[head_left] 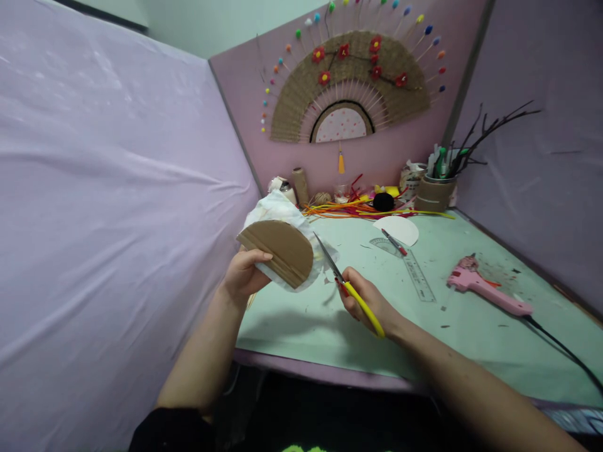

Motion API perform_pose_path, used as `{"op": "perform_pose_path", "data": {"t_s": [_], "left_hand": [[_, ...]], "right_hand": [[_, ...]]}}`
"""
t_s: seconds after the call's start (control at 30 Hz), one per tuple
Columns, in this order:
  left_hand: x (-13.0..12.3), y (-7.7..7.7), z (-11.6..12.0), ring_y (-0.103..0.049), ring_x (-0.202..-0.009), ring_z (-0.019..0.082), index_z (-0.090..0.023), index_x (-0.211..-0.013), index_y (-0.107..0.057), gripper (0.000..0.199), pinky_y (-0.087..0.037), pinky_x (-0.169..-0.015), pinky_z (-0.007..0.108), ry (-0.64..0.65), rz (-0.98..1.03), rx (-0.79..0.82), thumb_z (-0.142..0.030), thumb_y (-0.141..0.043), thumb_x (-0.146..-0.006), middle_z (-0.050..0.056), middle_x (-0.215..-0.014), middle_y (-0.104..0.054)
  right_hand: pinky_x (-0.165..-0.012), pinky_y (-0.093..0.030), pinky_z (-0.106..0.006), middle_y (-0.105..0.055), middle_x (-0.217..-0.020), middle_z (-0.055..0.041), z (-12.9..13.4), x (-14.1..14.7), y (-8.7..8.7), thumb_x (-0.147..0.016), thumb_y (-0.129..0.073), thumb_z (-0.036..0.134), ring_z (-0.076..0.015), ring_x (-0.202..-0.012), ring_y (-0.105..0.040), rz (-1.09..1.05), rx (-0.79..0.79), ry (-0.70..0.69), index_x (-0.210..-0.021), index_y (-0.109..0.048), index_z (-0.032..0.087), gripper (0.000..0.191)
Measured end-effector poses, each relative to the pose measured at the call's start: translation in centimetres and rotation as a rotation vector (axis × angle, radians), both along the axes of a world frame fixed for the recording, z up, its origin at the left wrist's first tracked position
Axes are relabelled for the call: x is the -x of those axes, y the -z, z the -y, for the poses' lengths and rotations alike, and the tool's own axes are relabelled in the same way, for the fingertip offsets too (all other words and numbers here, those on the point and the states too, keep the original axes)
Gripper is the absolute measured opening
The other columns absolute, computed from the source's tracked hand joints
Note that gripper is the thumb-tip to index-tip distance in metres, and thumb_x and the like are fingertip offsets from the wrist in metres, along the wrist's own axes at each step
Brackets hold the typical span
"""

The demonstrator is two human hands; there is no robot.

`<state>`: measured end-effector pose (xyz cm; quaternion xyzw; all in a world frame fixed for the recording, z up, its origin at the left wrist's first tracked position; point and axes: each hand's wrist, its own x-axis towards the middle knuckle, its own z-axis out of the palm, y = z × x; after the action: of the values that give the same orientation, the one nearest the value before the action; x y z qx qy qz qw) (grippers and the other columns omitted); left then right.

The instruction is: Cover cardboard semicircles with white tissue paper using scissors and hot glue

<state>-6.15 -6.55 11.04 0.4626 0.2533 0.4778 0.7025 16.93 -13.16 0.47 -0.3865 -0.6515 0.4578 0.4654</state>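
My left hand [245, 271] grips a half-round piece of brown cardboard [282, 248], thumb on its face. Pale patterned cloth or thin paper [276, 206] lies behind the cardboard and sticks out past its edge; I cannot tell which material it is. In my right hand [365, 295] are yellow-handled scissors [365, 309], their blades pointing up and left toward the cardboard's right edge. The blade tips stand a little apart from the cardboard, and the blades look nearly closed.
A pink glue gun [490, 294] with a black cord lies at the right. Near the middle are a clear ruler [419, 276], a red pen [394, 242] and a white half-round card [398, 230]. Coloured pipe cleaners [339, 208] and a pot of twigs [436, 191] line the back, below a decorated fan [348, 69].
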Motion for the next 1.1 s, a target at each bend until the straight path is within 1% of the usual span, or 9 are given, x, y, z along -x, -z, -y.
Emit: {"op": "perform_pose_path", "data": {"t_s": [0.23, 0.37, 0.5, 0.6, 0.7, 0.83, 0.93, 1.1], "left_hand": [[0.21, 0.03, -0.04, -0.066, -0.11, 0.034, -0.018, -0.12, -0.063, 0.06, -0.048, -0.102, 0.053, 0.0, -0.013, 0.008, -0.006, -0.064, -0.061, 0.007, -0.099, -0.076], [0.42, 0.12, -0.23, -0.065, -0.112, 0.035, -0.016, -0.12, -0.064, 0.056, -0.046, -0.103, 0.054, 0.009, -0.025, 0.033, -0.009, -0.064, -0.064, 0.008, -0.101, -0.076], [0.49, 0.13, -0.4, -0.063, -0.115, 0.036, -0.014, -0.118, -0.065, 0.051, -0.044, -0.106, 0.054, -0.029, -0.025, 0.065, -0.015, -0.064, -0.067, 0.009, -0.099, -0.076], [0.54, 0.05, -0.48, -0.062, -0.117, 0.036, -0.013, -0.118, -0.065, 0.05, -0.043, -0.107, 0.054, -0.039, -0.025, 0.077, -0.016, -0.062, -0.068, 0.01, -0.1, -0.076], [0.65, 0.0, -0.56, -0.062, -0.117, 0.036, -0.013, -0.119, -0.065, 0.051, -0.043, -0.107, 0.054, -0.02, -0.036, 0.089, -0.016, -0.061, -0.068, 0.01, -0.1, -0.076], [0.73, 0.07, -0.62, -0.062, -0.116, 0.036, -0.013, -0.12, -0.064, 0.052, -0.043, -0.107, 0.053, 0.004, -0.047, 0.088, -0.015, -0.061, -0.068, 0.009, -0.099, -0.076], [0.55, 0.08, -0.49, -0.063, -0.115, 0.036, -0.014, -0.117, -0.065, 0.052, -0.044, -0.105, 0.054, -0.01, -0.049, 0.081, -0.015, -0.063, -0.066, 0.009, -0.095, -0.077], [0.05, -0.09, -0.16, -0.064, -0.113, 0.037, -0.015, -0.115, -0.066, 0.051, -0.047, -0.103, 0.053, -0.032, -0.035, 0.036, -0.011, -0.065, -0.063, 0.009, -0.098, -0.076]], "right_hand": [[-0.044, -0.024, -0.023, -0.038, -0.056, 0.0096, 0.01, -0.05, -0.09, -0.074, -0.06, 0.068, -0.0081, -0.047, -0.031, -0.037, 0.054, 0.013, -0.08, -0.034, 0.025, 0.051], [-0.044, -0.024, -0.023, -0.04, -0.056, 0.0094, 0.0, -0.01, -0.07, -0.072, -0.062, 0.071, -0.0083, -0.047, -0.032, -0.026, 0.079, 0.029, -0.079, -0.034, 0.025, 0.054], [-0.045, -0.025, -0.023, -0.041, -0.057, 0.0091, -0.13, 0.03, 0.09, -0.072, -0.061, 0.068, -0.0086, -0.048, -0.032, -0.007, 0.081, 0.04, -0.08, -0.034, 0.025, 0.051], [-0.046, -0.026, -0.023, -0.042, -0.059, 0.0086, -0.16, -0.02, 0.2, -0.075, -0.06, 0.064, -0.0087, -0.049, -0.032, 0.014, 0.041, 0.037, -0.08, -0.034, 0.025, 0.047], [-0.047, -0.026, -0.023, -0.041, -0.059, 0.0084, -0.09, -0.08, 0.21, -0.078, -0.056, 0.061, -0.009, -0.05, -0.033, 0.034, -0.001, 0.022, -0.081, -0.033, 0.025, 0.043], [-0.048, -0.027, -0.023, -0.04, -0.059, 0.0085, 0.0, -0.08, 0.21, -0.081, -0.053, 0.061, -0.0095, -0.05, -0.033, 0.045, -0.019, -0.009, -0.083, -0.032, 0.025, 0.042], [-0.049, -0.027, -0.023, -0.041, -0.059, 0.0082, 0.04, -0.04, 0.22, -0.082, -0.052, 0.06, -0.0099, -0.051, -0.034, 0.043, -0.022, -0.021, -0.084, -0.031, 0.025, 0.04], [-0.049, -0.027, -0.023, -0.041, -0.059, 0.0084, 0.06, 0.03, 0.2, -0.082, -0.053, 0.056, -0.0102, -0.05, -0.035, 0.034, -0.009, -0.025, -0.085, -0.032, 0.025, 0.037]]}}
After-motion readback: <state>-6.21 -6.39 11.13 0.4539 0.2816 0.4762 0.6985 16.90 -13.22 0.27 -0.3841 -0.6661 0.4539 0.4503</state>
